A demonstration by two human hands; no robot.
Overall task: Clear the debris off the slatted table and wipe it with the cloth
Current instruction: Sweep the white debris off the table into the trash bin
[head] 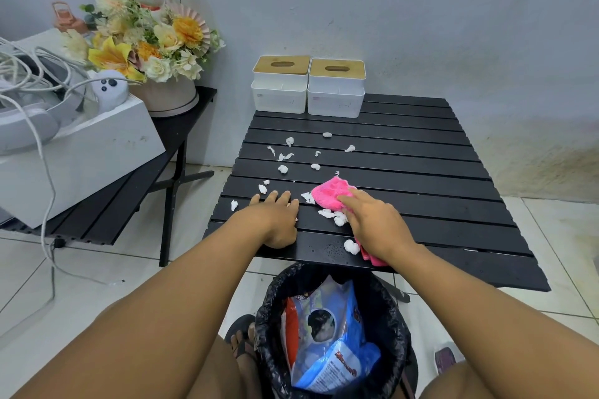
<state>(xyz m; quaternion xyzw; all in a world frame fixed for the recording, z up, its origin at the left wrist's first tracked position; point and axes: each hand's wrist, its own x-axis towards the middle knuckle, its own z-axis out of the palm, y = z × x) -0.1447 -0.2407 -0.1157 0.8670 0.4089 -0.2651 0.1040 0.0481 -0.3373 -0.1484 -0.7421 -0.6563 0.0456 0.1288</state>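
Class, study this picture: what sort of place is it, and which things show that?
Probably a room in a home: a slatted table holding two tissue boxes, a flower arrangement alongside, and a lined bin of wrappers.

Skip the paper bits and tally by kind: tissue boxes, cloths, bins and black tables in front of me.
tissue boxes: 2
cloth: 1
bin: 1
tables: 2
total: 6
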